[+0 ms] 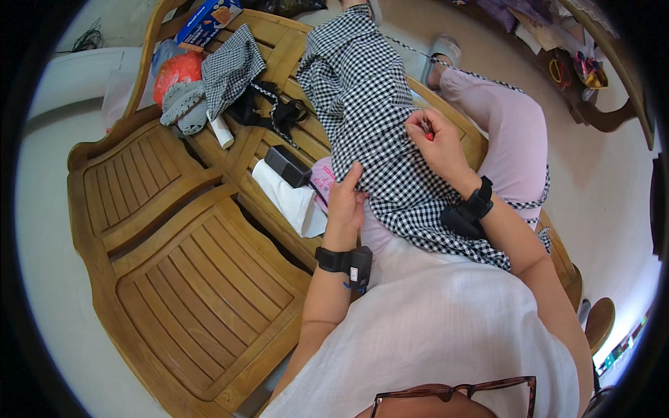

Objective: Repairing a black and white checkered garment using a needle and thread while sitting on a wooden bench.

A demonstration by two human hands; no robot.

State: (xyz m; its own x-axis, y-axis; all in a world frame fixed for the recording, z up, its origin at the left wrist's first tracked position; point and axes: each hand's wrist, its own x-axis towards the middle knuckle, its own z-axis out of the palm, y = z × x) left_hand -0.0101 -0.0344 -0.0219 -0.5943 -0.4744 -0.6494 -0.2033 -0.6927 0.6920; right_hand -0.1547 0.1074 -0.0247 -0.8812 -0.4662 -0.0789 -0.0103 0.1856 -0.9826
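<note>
Black-and-white gingham fabric (pixel 376 99) lies across my lap and runs away over the bench. At its left edge, my left hand (pixel 346 204) pinches the cloth, thumb uppermost. My right hand (pixel 436 141) rests over the fabric's right side, its fingers closed around a small tool with a red end (pixel 429 136). Most of that tool is hidden by the fingers, so its exact kind cannot be told. A thin checked strap (pixel 413 49) trails from the fabric toward my pink trouser leg (pixel 517 120).
On the slatted wooden bench (pixel 282 47) lie a black power bank (pixel 287 166), white tissue (pixel 282 196), a white roll (pixel 221 131), grey crocheted pieces (pixel 184 107), a red plastic bag (pixel 177 76), another gingham piece (pixel 232 68) and a blue box (pixel 208 23). A wooden backrest (pixel 204 303) borders the left.
</note>
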